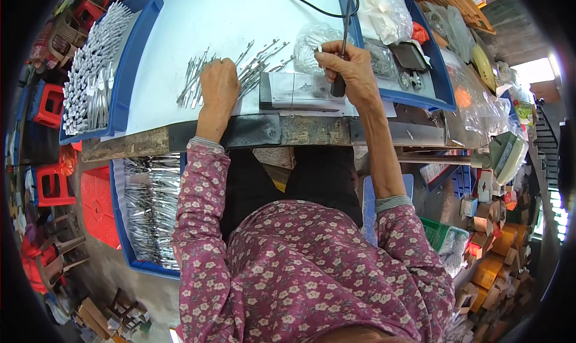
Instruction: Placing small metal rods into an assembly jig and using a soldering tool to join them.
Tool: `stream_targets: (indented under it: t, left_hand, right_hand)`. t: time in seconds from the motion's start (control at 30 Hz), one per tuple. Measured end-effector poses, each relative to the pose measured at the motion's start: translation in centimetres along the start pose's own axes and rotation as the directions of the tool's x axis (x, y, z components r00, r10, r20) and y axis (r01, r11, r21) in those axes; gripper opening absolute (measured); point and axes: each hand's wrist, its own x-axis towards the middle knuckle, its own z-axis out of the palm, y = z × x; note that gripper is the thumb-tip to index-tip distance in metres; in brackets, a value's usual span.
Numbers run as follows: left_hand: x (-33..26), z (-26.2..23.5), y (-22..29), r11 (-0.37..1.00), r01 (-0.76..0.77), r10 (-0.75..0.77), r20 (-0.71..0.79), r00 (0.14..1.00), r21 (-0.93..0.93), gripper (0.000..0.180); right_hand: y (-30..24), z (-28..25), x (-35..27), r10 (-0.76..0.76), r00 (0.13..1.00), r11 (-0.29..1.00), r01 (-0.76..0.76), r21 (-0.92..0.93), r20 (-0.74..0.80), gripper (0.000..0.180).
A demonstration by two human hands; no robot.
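My left hand [219, 85] is closed, knuckles up, among slim silver metal pieces [258, 67] spread on the white work surface [192, 13]. Whatever its fingers grip is hidden beneath them. In my right hand [354, 73] is a screwdriver [338, 86], its dark handle toward me and its thin shaft pointing away. Thumb and forefinger of that hand are pinched together around something too small to name. Just left of and below the right hand sits a grey metal block [303, 92] with a pale top. A clear plastic bag [312, 43] lies behind the block.
On the left stands a blue tray [137, 67] packed with white-and-silver pieces. Another blue tray [443, 82] at right holds bags and a dark dish [410, 57]. A black cable [306, 4] loops at the back. Below the table's left side is a bin of metal pieces [153, 211].
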Motion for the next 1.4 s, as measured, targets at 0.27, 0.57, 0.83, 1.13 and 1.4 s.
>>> stream_targets:
  t: [0.27,0.57,0.83,1.13,1.4]
  left_hand:
    - [-0.2,-2.5,0.0,0.98,0.027,-0.104,-0.392,0.914,-0.199,0.011]
    - [-3.3,-7.5,4.5,0.405,0.086,-0.211,-0.001,0.978,-0.91,0.008]
    - [-4.2,-7.4,6.8,0.094,0.244,-0.051,0.24,0.969,-0.965,0.007]
    - [-4.8,-6.7,7.2,0.123,0.163,0.122,0.178,0.977,-0.979,0.008]
    - [-5.4,-6.2,7.9,0.099,0.228,0.116,0.239,0.964,-0.969,0.007]
  right_hand:
    - [-0.5,0.4,-2.0,-0.027,0.999,0.996,0.029,-0.086,0.023,0.025]
    - [-2.7,1.0,-4.9,-0.169,0.984,0.949,0.178,-0.259,0.058,0.025]
    - [-2.7,1.9,-6.0,-0.226,0.966,0.912,0.256,-0.322,0.129,0.02]
    - [-2.8,1.1,-5.3,-0.047,0.969,0.925,0.133,-0.354,0.241,0.012]
    - [-2.7,1.6,-5.2,0.062,0.98,0.973,-0.018,-0.23,0.187,0.015]
